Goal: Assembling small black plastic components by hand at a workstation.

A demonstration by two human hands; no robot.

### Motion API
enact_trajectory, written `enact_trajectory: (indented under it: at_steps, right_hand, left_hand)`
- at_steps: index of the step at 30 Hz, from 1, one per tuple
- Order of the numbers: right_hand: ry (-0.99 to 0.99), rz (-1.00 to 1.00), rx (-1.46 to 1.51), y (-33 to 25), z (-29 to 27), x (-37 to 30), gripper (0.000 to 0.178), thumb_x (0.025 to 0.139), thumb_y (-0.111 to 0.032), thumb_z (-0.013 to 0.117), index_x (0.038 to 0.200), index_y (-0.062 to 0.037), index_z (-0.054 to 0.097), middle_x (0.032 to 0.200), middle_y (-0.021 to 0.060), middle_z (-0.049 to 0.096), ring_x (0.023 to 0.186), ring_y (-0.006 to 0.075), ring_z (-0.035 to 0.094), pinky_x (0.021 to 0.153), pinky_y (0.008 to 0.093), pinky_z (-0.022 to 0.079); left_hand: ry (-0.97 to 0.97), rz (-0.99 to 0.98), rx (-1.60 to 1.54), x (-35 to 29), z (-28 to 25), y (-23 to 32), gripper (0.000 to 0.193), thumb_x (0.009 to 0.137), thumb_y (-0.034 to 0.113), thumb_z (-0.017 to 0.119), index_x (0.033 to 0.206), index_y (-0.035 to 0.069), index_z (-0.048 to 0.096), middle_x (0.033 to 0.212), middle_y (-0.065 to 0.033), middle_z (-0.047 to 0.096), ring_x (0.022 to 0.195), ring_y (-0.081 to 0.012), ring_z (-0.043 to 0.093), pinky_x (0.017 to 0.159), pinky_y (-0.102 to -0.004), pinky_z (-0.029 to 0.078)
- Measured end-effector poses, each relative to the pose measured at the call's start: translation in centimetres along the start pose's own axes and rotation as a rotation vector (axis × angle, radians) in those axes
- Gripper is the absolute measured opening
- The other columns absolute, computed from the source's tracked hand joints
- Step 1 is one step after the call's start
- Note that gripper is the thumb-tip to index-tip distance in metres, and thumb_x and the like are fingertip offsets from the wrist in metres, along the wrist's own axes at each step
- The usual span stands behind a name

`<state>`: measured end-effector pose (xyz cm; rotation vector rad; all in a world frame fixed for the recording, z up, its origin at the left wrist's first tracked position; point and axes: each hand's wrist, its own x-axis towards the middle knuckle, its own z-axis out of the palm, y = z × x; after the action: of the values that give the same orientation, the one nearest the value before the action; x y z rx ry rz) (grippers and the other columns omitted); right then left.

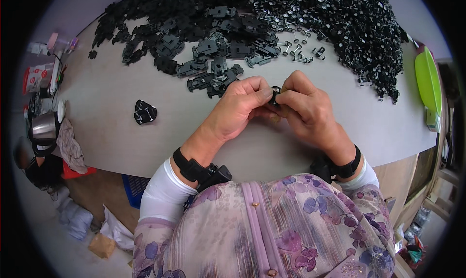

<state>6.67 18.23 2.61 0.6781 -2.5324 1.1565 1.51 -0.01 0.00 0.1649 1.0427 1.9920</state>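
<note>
Over the middle of the table, my left hand (240,108) and my right hand (310,108) meet, fingers closed in a pinch. Between their fingertips sits a small black part with a wheel (275,89); most of it is covered by the fingers. Just beyond my hands spreads a heap of flat black toy car chassis (208,47). To its right rises a large pile of black wheel pairs on metal axles (349,30), with a few loose wheel pairs (302,57) at its near edge. Left of my left arm lies a small black cluster with silvery axles (145,112).
A bright green basin (427,84) stands at the table's right edge. Along the left edge are a metal kettle (44,128), a crumpled cloth (71,144) and a red-and-white package (38,79). Below the table edge shows a blue crate (134,188).
</note>
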Motion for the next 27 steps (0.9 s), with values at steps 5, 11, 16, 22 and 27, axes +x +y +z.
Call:
enact_trajectory:
  at_steps: [5,11,16,22,27]
  right_hand:
    - [0.081,0.009,0.004,-0.3,0.8,-0.2,0.025,0.065,0.005,0.068,0.087,-0.0037,0.06,0.077,0.0078,0.049,0.063,0.0257,0.057,0.053,0.0358,0.048]
    - [-0.06,-0.017,0.315,-0.2,1.2,0.2,0.026,0.07,0.007,0.063,0.093,-0.0038,0.058,0.094,0.0106,0.054,0.071,0.0279,0.06,0.06,0.0345,0.05]
    - [0.16,0.227,-0.154,5.3,-2.1,0.5,0.02,0.076,0.005,0.058,0.094,-0.0003,0.062,0.102,0.0111,0.061,0.081,0.027,0.064,0.069,0.0332,0.053]
    - [0.145,0.162,-0.272,7.9,-1.9,0.6,0.023,0.075,0.009,0.056,0.095,-0.0022,0.062,0.098,0.0106,0.061,0.085,0.0338,0.062,0.073,0.04,0.05]
    - [0.209,0.156,-0.225,7.9,-1.7,0.5,0.021,0.077,0.01,0.056,0.093,-0.0018,0.061,0.09,0.0118,0.06,0.077,0.0345,0.061,0.068,0.039,0.049]
  left_hand:
    - [0.022,0.062,0.111,-0.2,0.2,0.2,0.015,0.092,0.013,0.059,0.08,0.004,0.055,0.081,-0.0061,0.062,0.075,-0.0141,0.064,0.069,-0.0257,0.053]
    - [0.219,0.142,0.307,-1.6,-0.1,0.1,0.018,0.076,0.0,0.072,0.076,0.004,0.054,0.071,-0.0004,0.055,0.059,-0.0073,0.055,0.051,-0.0203,0.044]
    - [0.525,0.299,0.446,-6.1,-2.6,2.7,0.017,0.078,0.003,0.068,0.076,0.006,0.052,0.069,-0.0013,0.056,0.051,-0.0071,0.051,0.048,-0.0204,0.039]
    - [0.843,0.331,0.752,-13.3,-7.0,6.2,0.015,0.079,0.007,0.07,0.077,0.004,0.055,0.068,-0.0031,0.056,0.052,-0.008,0.049,0.049,-0.024,0.04]
    - [1.103,0.591,1.727,-11.4,-5.8,6.5,0.026,0.075,0.012,0.075,0.094,0.0,0.063,0.082,-0.0099,0.062,0.056,-0.0198,0.051,0.055,-0.0339,0.044]
